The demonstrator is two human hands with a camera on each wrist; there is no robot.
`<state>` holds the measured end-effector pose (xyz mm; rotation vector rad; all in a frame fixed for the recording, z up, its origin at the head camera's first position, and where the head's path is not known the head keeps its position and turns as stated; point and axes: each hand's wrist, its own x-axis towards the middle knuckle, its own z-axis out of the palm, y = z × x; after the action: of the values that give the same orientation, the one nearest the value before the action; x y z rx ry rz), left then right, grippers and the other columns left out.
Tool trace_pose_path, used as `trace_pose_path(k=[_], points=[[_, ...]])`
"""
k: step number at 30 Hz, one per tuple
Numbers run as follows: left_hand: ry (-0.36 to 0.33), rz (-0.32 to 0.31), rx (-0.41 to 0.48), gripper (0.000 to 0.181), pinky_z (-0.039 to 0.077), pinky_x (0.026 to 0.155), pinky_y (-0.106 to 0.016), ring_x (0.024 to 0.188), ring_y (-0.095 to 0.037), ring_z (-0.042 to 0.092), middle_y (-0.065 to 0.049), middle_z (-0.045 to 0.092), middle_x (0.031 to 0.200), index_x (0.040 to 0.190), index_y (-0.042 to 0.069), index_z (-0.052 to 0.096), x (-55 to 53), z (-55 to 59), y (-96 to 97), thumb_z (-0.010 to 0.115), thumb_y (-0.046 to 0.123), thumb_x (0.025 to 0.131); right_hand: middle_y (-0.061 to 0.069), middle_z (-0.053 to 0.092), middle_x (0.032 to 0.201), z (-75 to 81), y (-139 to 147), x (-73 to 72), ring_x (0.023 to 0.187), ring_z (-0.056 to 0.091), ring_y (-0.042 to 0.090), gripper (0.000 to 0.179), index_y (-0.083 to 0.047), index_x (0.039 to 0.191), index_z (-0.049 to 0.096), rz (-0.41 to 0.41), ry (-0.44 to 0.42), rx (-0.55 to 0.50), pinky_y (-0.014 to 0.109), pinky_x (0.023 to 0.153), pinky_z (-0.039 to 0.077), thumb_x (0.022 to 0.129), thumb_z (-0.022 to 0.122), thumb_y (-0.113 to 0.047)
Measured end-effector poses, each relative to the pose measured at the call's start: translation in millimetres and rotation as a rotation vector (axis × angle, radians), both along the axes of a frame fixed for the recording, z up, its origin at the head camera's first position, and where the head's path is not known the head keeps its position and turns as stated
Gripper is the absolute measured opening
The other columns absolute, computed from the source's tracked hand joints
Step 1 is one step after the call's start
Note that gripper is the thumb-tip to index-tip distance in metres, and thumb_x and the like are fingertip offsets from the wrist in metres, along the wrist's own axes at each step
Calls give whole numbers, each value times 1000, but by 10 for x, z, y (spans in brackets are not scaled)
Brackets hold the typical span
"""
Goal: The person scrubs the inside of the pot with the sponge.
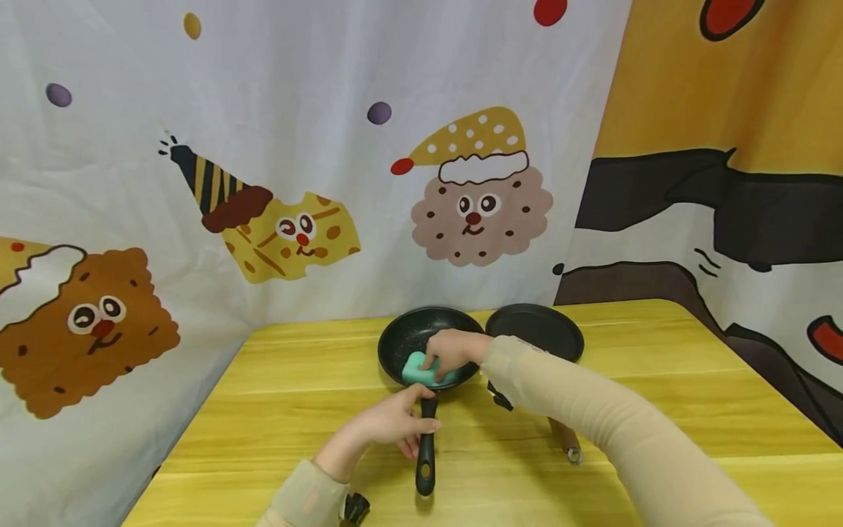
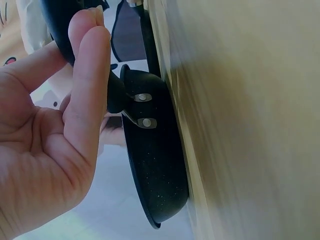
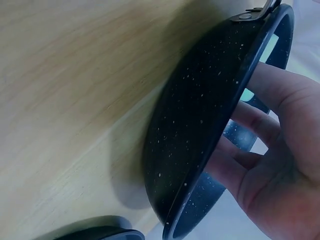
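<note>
A black speckled frying pan (image 1: 407, 335) sits on the table, its handle (image 1: 426, 457) pointing toward me. My left hand (image 1: 394, 421) grips that handle near the pan, thumb on one side and fingers around the other. Inside the pan, my right hand (image 1: 454, 348) holds a turquoise sponge (image 1: 415, 370) against the near part of the cooking surface. From the right wrist, the pan's speckled outer wall (image 3: 190, 110) hides the fingertips and most of the sponge. The left wrist view shows the handle riveted to the pan's side (image 2: 157, 170).
A second, flatter black pan (image 1: 536, 326) lies to the right, its brown handle (image 1: 565, 439) partly under my right sleeve. Both stand near the back of the yellow wood-grain table (image 1: 296, 402). A curtain with cartoon prints (image 1: 369, 161) hangs close behind.
</note>
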<state>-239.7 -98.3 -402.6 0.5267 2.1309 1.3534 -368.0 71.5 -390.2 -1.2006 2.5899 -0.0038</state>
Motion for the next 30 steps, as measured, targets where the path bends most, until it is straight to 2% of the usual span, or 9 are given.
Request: trace_pose_path(k=[9, 18, 25, 30], points=[[41, 30, -1, 58, 57, 51, -43, 52, -28, 65, -13, 66, 64, 140, -6, 34, 23, 2, 27, 64, 15, 95, -7, 67, 115, -20, -90, -24, 105, 62, 13, 37, -26, 116, 73, 11, 28, 0, 25, 93, 48, 80, 82, -25], [46, 49, -22, 63, 57, 51, -41, 52, -25, 65, -13, 66, 64, 142, -9, 31, 22, 1, 10, 64, 15, 95, -9, 67, 117, -58, -194, -30, 108, 62, 13, 36, -27, 116, 73, 11, 51, 10, 25, 95, 47, 81, 81, -26], [85, 56, -64, 60, 57, 50, -41, 51, -25, 65, -11, 65, 62, 139, -9, 34, 18, 18, -33, 65, 15, 95, -8, 67, 118, -60, -339, 3, 108, 61, 14, 32, -26, 116, 73, -21, 61, -1, 27, 95, 48, 84, 77, -23], [104, 41, -96, 60, 57, 51, -42, 51, -25, 65, -10, 66, 63, 140, -9, 35, 12, 41, -43, 65, 17, 95, -9, 67, 117, -79, -477, -2, 110, 61, 15, 31, -25, 117, 73, -89, 74, -4, 30, 96, 48, 86, 76, -24]])
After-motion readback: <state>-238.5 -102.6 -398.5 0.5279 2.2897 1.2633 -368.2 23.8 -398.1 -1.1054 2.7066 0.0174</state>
